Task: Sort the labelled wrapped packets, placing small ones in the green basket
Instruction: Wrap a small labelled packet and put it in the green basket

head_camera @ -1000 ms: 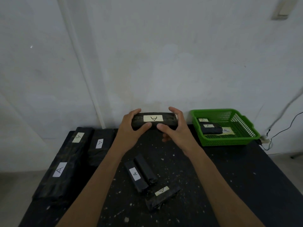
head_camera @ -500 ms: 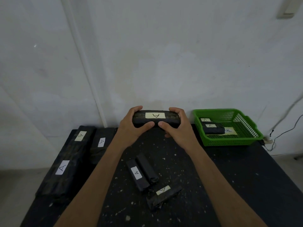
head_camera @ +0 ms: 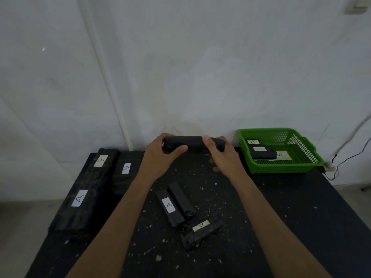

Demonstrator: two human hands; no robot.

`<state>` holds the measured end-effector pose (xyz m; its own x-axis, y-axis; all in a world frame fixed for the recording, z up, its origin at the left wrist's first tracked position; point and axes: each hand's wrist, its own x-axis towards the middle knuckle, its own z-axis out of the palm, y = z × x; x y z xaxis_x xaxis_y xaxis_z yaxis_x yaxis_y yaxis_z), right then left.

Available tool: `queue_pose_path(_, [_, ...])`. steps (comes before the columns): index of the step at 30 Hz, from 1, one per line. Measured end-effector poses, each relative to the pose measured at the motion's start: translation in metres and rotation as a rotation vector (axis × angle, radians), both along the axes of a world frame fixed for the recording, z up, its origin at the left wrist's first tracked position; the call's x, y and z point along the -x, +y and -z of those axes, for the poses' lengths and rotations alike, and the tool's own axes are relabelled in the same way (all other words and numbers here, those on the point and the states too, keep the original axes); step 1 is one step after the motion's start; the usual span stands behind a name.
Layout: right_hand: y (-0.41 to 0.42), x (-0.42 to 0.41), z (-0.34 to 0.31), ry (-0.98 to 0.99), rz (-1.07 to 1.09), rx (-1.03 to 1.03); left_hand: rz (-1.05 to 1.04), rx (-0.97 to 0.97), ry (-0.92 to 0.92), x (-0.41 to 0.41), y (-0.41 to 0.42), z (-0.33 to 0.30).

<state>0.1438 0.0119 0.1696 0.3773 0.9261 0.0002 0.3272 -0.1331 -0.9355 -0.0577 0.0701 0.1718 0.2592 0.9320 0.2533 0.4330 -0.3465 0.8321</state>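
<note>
We hold 1 black wrapped packet (head_camera: pixel 192 143) lengthwise w/ both hands above the far edge of the black table (head_camera: pixel 281 207): left hand (head_camera: pixel 160 157) curls round its left end, right hand (head_camera: pixel 222 155) round its right end; no label shows on it. Green basket (head_camera: pixel 285 167) sits just right of our right hand w/ 2 small labelled packets (head_camera: pixel 262 153) inside plus a paper tag. 3 small packets (head_camera: pixel 176 205) lie mid-table between our forearms, 2 touching side by side, 1 nearer us. 2 long packets (head_camera: pixel 84 189) lie along the left edge, 3 "A" labels visible on them.
</note>
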Motion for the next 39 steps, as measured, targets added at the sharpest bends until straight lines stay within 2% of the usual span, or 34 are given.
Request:
queue_pose_path(3, [-0.006,0.002,-0.004,0.110,-0.113,-0.021,-0.093,0.007,-0.026,-0.002,-0.006,-0.003])
queue_pose_path(6, [-0.007,0.007,-0.001,0.150,-0.113,-0.099,-0.079,0.025,-0.012,-0.003,-0.008,-0.002])
queue_pose_path(9, [-0.008,0.012,0.002,0.142,-0.049,-0.149,-0.039,0.060,-0.026,-0.002,-0.009,0.002])
queue_pose_path(16, [-0.010,0.017,0.003,0.056,-0.009,-0.184,-0.087,0.042,-0.039,-0.002,-0.012,0.006])
queue_pose_path(26, [-0.013,0.017,0.004,0.090,0.019,-0.163,-0.056,0.050,-0.098,-0.004,-0.018,0.004])
queue_pose_path(30, [-0.012,0.013,0.000,0.218,0.009,-0.036,0.151,0.041,-0.005,0.002,-0.016,0.010])
queue_pose_path(33, [-0.015,0.008,-0.001,0.371,-0.081,-0.016,0.151,-0.036,0.050,0.006,-0.013,0.011])
queue_pose_path(39, [-0.018,0.011,0.005,0.221,-0.137,-0.171,0.020,-0.036,0.011,0.009,-0.012,0.005])
